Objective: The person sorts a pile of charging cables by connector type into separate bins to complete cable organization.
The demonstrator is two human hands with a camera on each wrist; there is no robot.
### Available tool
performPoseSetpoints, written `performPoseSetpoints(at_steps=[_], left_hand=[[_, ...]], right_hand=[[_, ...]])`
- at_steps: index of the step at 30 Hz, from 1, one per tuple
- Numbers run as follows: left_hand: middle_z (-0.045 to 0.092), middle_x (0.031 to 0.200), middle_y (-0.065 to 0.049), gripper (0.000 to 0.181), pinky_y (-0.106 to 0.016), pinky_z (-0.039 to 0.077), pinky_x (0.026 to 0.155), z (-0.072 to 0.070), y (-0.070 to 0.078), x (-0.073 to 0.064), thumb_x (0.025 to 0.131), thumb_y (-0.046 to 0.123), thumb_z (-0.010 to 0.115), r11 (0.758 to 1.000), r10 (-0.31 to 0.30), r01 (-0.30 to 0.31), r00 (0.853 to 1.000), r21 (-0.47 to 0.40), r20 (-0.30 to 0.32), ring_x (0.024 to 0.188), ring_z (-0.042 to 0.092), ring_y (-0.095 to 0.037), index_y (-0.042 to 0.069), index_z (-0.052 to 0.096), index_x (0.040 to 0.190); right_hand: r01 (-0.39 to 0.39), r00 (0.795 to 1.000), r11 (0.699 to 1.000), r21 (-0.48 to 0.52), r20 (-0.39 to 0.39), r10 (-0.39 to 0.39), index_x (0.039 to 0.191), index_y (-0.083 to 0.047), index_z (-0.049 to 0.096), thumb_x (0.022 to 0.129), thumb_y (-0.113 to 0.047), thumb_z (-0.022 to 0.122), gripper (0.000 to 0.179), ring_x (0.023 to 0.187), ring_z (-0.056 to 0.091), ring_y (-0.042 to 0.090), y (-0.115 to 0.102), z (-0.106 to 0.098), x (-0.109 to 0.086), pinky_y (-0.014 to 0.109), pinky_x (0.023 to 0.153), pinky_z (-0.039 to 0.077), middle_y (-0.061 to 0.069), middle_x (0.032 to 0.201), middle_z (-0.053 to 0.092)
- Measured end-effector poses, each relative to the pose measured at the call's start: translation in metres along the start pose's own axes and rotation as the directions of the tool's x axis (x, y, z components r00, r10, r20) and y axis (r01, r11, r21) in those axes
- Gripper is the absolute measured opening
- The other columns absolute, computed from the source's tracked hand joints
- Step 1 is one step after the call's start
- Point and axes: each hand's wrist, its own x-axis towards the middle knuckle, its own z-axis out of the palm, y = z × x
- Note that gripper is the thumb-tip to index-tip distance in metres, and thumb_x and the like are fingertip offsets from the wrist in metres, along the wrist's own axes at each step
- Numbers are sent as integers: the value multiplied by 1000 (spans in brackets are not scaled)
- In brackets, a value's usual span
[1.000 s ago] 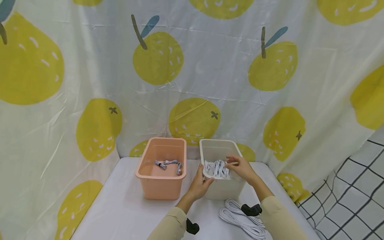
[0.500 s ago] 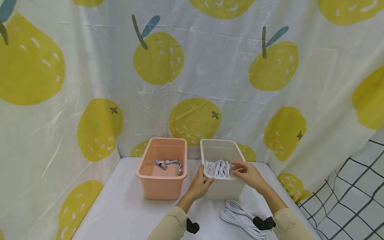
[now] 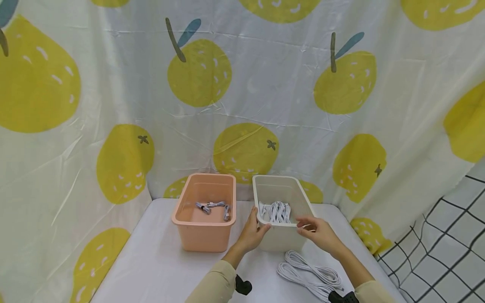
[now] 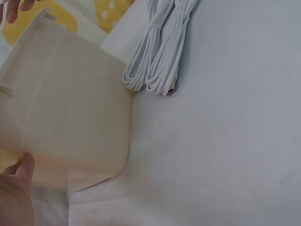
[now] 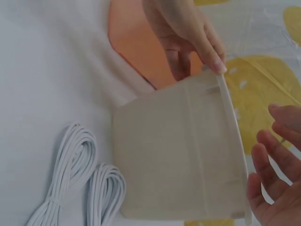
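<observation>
A cream storage bin stands on the right, with several bundled white cables inside it. My left hand grips its front left corner, the thumb on the front wall and the fingers along the side. In the left wrist view the thumb presses the bin's wall. My right hand hovers at the front right rim, its fingers loosely bent around nothing. From the right wrist view its fingers appear beside the rim; contact is hard to tell. Two white cable bundles lie on the table before the bin.
A peach bin stands to the left, holding a few short grey cables. Behind both hangs a fruit-print curtain. A black wire grid is at the right, past the edge of the white table.
My right hand has drawn back from the cables inside the cream bin, moving right and toward me to the front rim. The left hand has kept its hold on the bin.
</observation>
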Motion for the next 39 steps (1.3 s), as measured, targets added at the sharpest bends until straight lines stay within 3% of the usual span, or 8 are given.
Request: performPoseSetpoints(at_steps=[4,7,12,17,24,31,37,39], left_hand=[[10,163,-36,78,-57,41,106,-2,11,-4,104,6,62,999,28,-28,1000,-25,-12,145,31,-49,-12,10,158],[9,163,-37,77,-57,41,106,-2,12,-4,104,6,61,999,23,-24,1000,-29,-14,145,30,-50,-13,10,158],[3,166,-32,81,-55,40,107,3,-1,0,105,16,63,1000,-10,11,1000,-15,15,147,27,-49,-9,9,160],[5,165,-35,81,-54,42,107,1,-5,1,105,18,64,1000,14,-14,1000,23,2,148,26,-48,-11,11,159],[6,165,-34,80,-54,42,107,2,-7,2,104,16,64,1000,21,-20,1000,15,-9,148,25,-48,-10,12,159],[5,166,-32,81,-55,41,107,3,-9,2,105,16,63,1000,6,-6,1000,-6,-7,149,26,-45,-9,10,160],[6,165,-34,81,-55,41,107,2,-9,2,105,17,63,1000,17,-17,1000,-15,-12,147,28,-48,-10,9,159],[6,165,-34,82,-54,42,107,2,-9,2,105,17,63,999,24,-24,1000,-20,-11,146,29,-49,-10,9,160]], right_hand=[[19,1000,1000,7,-2,-19,129,1,68,96,-15,76,38,95,69,19,3,3,-4,29,78,57,7,108,72],[31,1000,999,19,1,-31,128,3,68,95,-13,76,37,94,70,21,5,6,-9,29,77,57,8,107,72],[38,999,999,28,17,-38,124,2,70,95,-13,76,33,92,69,18,11,9,-21,29,77,57,9,107,73],[53,998,998,34,26,-54,122,4,70,95,-11,76,32,89,69,15,26,21,-31,30,76,58,11,107,73],[-2,999,1000,20,49,1,119,5,71,94,-12,77,31,87,69,13,52,43,-51,29,75,58,16,105,73],[-12,1000,1000,-26,16,13,118,7,70,93,-13,78,33,83,69,12,76,58,-70,28,72,57,11,100,74],[-90,996,993,-73,3,91,117,1,73,92,-23,80,35,85,68,9,97,66,-83,27,72,56,7,104,74],[-80,997,989,-125,-14,78,115,-2,74,91,-26,81,35,87,67,9,105,70,-88,28,75,57,6,106,74]])
